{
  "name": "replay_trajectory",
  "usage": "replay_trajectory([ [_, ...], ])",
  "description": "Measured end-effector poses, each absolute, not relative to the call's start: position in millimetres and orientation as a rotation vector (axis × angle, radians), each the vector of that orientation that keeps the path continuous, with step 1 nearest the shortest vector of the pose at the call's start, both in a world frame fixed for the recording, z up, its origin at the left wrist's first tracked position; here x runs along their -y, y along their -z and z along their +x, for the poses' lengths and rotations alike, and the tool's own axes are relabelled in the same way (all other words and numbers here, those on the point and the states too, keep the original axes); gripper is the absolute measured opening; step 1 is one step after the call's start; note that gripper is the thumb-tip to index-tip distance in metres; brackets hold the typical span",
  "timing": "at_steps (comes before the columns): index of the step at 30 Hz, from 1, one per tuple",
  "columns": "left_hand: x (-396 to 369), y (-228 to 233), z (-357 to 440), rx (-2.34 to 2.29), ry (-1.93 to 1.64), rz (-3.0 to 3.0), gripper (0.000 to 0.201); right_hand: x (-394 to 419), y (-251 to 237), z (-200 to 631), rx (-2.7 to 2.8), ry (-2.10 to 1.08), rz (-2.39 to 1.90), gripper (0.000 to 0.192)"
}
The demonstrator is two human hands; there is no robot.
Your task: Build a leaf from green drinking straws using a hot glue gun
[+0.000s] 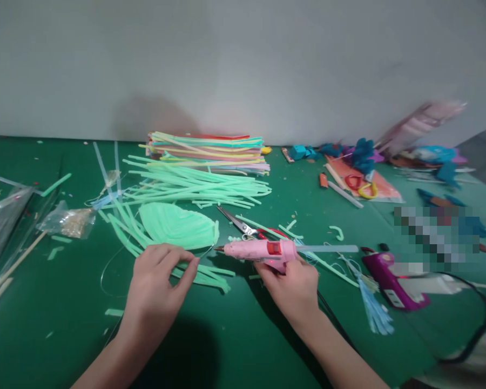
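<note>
Left hand (pixel 157 278) pinches a thin wire (pixel 206 252), right hand (pixel 295 286) grips a pink glue gun (pixel 245 250); green pipe-cleaner leaf (pixel 178 224) lies just beyond left fingers (pixel 181 254)

A pink hot glue gun (pixel 263 253) with a red panel is gripped in the right hand (pixel 295 283), roughly level, its nozzle pointing left. 1 translucent glue stick (pixel 328 248) sticks straight out of its rear. 1 thin wire (pixel 206 253), pinched in the left hand (pixel 157 278), slants up toward the nozzle; contact is too small to tell. Just beyond lies 1 mint-green, ridged pipe-cleaner leaf (pixel 174 224), broad and rounded at its left.
</note>
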State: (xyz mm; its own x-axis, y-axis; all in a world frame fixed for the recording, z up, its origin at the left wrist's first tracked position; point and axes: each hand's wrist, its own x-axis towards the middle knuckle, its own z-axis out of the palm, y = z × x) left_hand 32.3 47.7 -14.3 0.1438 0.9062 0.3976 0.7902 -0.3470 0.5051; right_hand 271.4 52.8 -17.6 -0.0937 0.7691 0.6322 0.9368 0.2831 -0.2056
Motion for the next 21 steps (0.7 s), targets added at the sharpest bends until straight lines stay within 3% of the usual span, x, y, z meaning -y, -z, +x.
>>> replay_trajectory([
  [8, -47.5, 18.9, 33.3, -1.674, -0.994, 2.352, 0.012, -53.0, 23.2, 273.5, 1.963, 0.338, -1.469, 0.043],
  [21, -45.2, 16.7, 32.7, -1.704, -0.968, 2.344, 0.016, -50.6, 24.3, 270.1, 1.986, 0.224, -1.464, 0.031],
])
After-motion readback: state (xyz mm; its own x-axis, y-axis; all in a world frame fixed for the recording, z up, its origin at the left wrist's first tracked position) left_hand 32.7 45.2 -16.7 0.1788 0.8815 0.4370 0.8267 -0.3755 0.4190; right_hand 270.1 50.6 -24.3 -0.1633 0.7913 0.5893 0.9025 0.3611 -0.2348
